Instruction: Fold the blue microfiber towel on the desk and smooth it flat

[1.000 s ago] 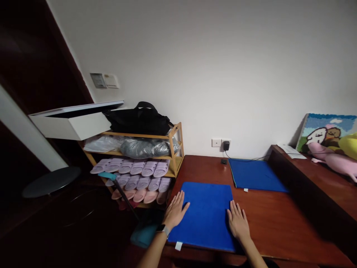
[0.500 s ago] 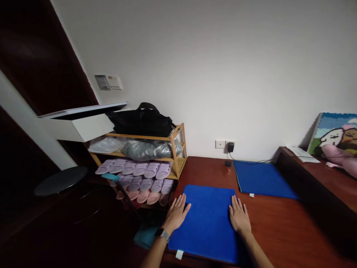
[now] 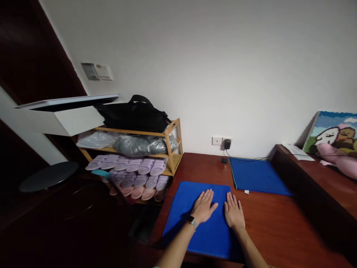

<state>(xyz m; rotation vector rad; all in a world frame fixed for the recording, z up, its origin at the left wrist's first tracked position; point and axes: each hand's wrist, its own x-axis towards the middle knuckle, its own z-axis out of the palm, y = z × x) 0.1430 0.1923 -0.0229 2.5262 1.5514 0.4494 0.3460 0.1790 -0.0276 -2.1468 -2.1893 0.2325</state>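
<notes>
A bright blue cloth lies spread flat on the reddish-brown wooden table. My left hand, with a watch at the wrist, rests palm down on the middle of the cloth, fingers stretched out and thumb apart. Along the cloth's right edge my right hand lies flat, fingers extended, partly over the edge. Neither hand grips anything. Farther back on the right, a second blue cloth with a white tag lies on the table.
A wooden rack left of the table holds slippers, plastic-wrapped items and a black bag. A black plug with a cable sits in the wall socket. A pink plush toy rests on the raised ledge at right.
My left hand has slid from the cloth's left edge to its middle. My right hand stays at the right edge. The view has shifted slightly.
</notes>
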